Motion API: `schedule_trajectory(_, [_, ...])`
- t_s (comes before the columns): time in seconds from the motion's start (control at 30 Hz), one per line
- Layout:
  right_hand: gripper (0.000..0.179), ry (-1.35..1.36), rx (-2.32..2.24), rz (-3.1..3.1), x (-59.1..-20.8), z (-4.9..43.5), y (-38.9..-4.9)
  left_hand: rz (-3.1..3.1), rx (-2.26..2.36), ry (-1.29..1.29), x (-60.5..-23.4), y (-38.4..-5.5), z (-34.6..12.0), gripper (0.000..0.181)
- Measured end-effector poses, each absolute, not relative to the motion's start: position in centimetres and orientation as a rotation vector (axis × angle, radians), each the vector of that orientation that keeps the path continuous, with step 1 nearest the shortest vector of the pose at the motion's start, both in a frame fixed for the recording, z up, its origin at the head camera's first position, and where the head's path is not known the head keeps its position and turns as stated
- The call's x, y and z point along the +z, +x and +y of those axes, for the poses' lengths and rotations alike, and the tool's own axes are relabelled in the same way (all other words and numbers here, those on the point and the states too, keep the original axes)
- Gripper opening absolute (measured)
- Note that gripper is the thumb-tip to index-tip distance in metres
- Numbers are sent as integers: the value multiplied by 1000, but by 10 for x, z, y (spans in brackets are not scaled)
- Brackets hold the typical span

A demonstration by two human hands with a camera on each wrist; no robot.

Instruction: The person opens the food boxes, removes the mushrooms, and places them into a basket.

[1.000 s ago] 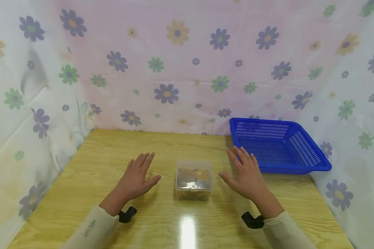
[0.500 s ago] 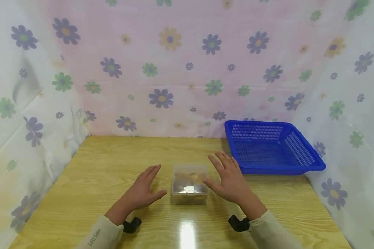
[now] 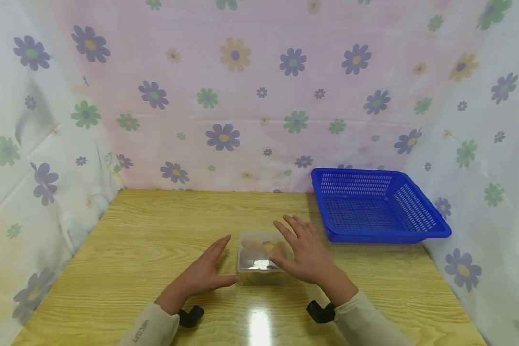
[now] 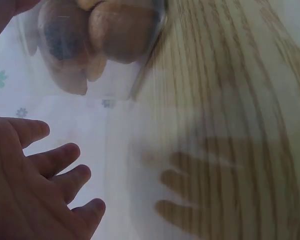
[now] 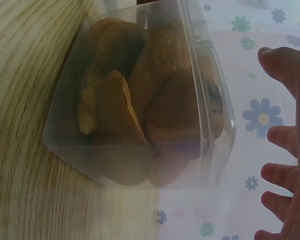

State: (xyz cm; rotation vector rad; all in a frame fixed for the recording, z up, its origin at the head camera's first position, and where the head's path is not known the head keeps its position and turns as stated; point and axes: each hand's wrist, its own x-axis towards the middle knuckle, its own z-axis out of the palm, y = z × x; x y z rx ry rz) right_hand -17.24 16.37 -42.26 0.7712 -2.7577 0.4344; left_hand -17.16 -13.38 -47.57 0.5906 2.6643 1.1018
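Note:
A clear plastic box (image 3: 259, 275) with a lid stands on the wooden table, several brown, rounded pieces (image 5: 115, 110) showing through its walls. What kind of pieces they are is blurred by the plastic. My left hand (image 3: 201, 274) is spread at the box's left side, its thumb tip right by the front corner. On the other side, my right hand (image 3: 304, 254) has its fingers extended and its thumb overlapping the lid's right part in the head view. In the right wrist view, a gap shows between those fingertips and the box wall. Neither hand holds anything.
A blue perforated plastic basket (image 3: 363, 235) sits at the back right of the wooden table (image 3: 155, 216), beyond my right hand. Flower-printed cloth (image 3: 259, 110) hangs behind the table and along both sides. A black wrist mount (image 3: 191, 316) sticks out from my left sleeve.
Both hands have moved inward toward the box, the left going right and the right going left. The head view has shifted slightly. Box and basket stay where they were on the table.

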Motion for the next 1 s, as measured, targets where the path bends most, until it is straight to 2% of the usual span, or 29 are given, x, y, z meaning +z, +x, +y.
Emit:
schedule_trajectory(0.27, [78,861,405,-2774,-427,154,-173,2621,1164,568,-485,-178,-122,120])
schedule_trajectory(0.73, [89,970,403,-2803,-436,143,-173,2554,1303,572,-497,-186,-104,127])
schedule_trajectory(1.0, [87,1010,377,-2806,-440,139,-176,2475,1474,658,-502,-190,-93,126])
